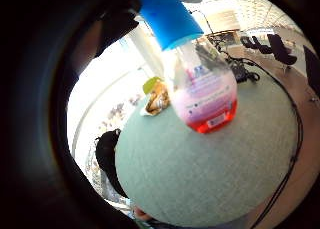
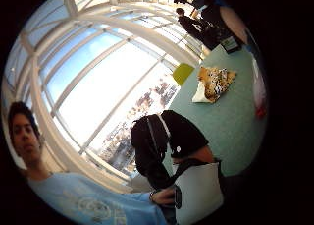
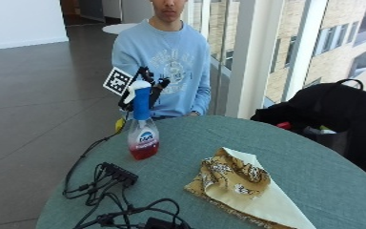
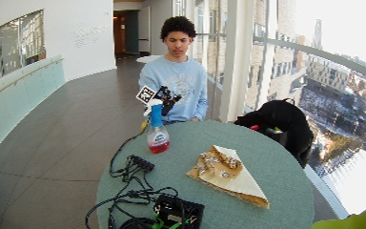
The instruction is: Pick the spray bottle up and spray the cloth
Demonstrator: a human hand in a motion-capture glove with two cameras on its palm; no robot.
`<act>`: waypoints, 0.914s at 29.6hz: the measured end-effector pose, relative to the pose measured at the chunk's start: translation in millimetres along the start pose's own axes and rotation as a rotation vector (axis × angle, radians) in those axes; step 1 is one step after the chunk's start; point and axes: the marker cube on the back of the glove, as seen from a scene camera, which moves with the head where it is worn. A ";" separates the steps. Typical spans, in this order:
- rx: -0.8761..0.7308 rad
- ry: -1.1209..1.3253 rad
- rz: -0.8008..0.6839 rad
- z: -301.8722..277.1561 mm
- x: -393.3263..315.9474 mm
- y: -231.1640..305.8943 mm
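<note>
A spray bottle (image 3: 142, 136) with a blue neck, a white head and red liquid stands upright on the round grey-green table (image 3: 189, 138), near its left edge. My gloved right hand (image 3: 150, 87) is at the bottle's head, with its fingers curled round the top. The bottle (image 1: 202, 89) fills the little finger side palm view, close to the palm. A folded yellow patterned cloth (image 3: 237, 183) with a cream lining lies flat on the table to the bottle's right, well apart from it. It also shows as the cloth (image 4: 224, 174) in the wide view.
Black cables and a power strip (image 3: 121, 174) lie on the table in front of the bottle. A black box (image 4: 178, 210) sits at the near edge. A black bag (image 3: 335, 112) rests on a seat beside the table's far right. Windows run behind.
</note>
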 end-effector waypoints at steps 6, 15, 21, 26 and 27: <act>0.218 -0.013 0.052 -7.7 37.3 -25.8; 0.234 -0.068 0.241 16.9 69.8 -61.4; 0.231 -0.089 0.314 36.2 78.6 -74.5; 0.241 -0.061 0.327 46.2 82.1 -88.2; 0.241 -0.053 0.329 48.0 82.4 -90.9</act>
